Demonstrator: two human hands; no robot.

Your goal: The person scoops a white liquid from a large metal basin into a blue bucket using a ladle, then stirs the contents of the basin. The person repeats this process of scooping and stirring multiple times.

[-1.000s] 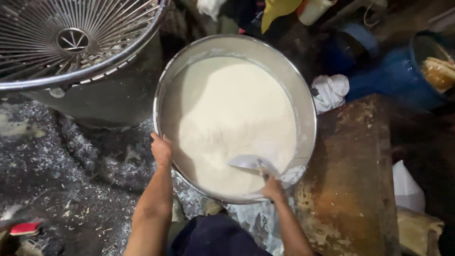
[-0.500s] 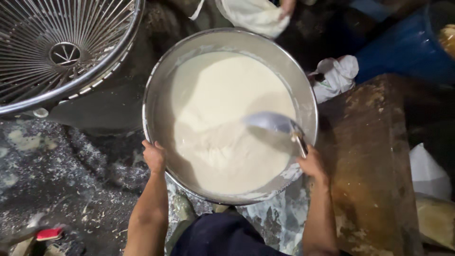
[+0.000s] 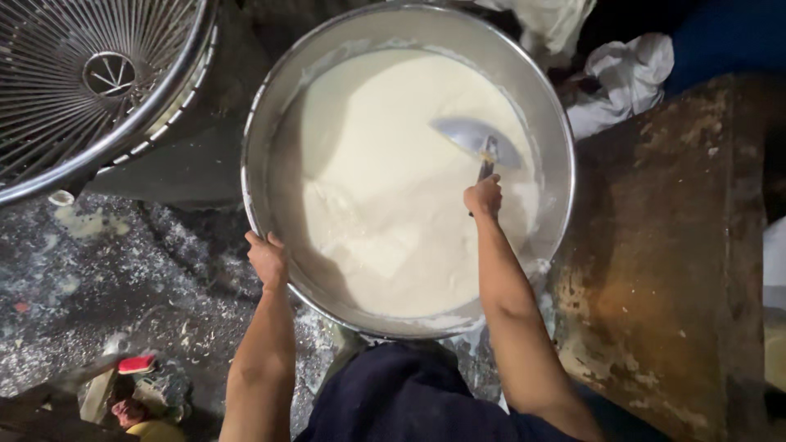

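A wide steel basin (image 3: 260, 123) fills the middle of the view, full of thick pale cream-coloured batter (image 3: 385, 172). My left hand (image 3: 268, 259) grips the basin's near-left rim. My right hand (image 3: 484, 196) is over the batter on the right side, closed around the handle of a flat metal ladle (image 3: 475, 139). The ladle's broad blade lies at the batter's surface toward the far right. My forearms reach up from the bottom of the view, over my dark blue garment.
A round wire fan guard (image 3: 90, 82) stands at the upper left. White cloths (image 3: 622, 78) lie behind the basin. A stained brown slab (image 3: 679, 254) runs down the right side. The wet grey floor (image 3: 90, 278) is speckled with spills; a small red object (image 3: 137, 364) lies at the lower left.
My right hand has carried the ladle from the basin's near edge across the batter toward the far right. My left hand stays on the rim. The view has shifted closer.
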